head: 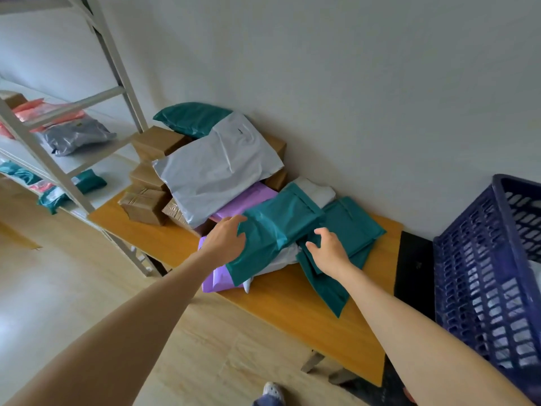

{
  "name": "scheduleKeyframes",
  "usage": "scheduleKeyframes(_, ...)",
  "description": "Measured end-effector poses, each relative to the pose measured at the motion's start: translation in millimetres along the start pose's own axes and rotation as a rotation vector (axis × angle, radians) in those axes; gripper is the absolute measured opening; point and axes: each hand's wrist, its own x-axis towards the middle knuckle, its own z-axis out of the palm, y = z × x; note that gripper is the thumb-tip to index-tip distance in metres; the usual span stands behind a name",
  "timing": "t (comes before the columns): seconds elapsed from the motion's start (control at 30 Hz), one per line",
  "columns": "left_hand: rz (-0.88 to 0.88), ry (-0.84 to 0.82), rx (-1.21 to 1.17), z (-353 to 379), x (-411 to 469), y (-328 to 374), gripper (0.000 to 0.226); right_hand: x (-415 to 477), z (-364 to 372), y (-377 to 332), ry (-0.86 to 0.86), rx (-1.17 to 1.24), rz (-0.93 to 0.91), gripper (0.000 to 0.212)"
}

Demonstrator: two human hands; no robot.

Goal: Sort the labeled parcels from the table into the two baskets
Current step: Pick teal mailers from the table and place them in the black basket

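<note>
Left hand, fingers spread and uncurled, touches the left edge of a crumpled teal plastic mailer parcel. Right hand, fingers loosely arched and grasping nothing, is over a flat teal mailer just beside it; contact cannot be told. Both parcels lie on a heap on the orange wooden table, over a purple mailer. Behind them are a large grey-white mailer and brown cardboard boxes. A dark blue slatted plastic basket stands to the right, a white metal shelf rack to the left.
</note>
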Motion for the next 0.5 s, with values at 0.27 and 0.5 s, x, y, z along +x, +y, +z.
scheduleKeyframes(0.27,0.058,-0.085,0.073,17,66,1,0.044,56,21,6,-0.052,0.102,0.161,0.047)
scheduleKeyframes(0.5,0.045,-0.224,0.057,37,109,3,0.048,86,41,9,-0.062,0.494,0.426,0.054)
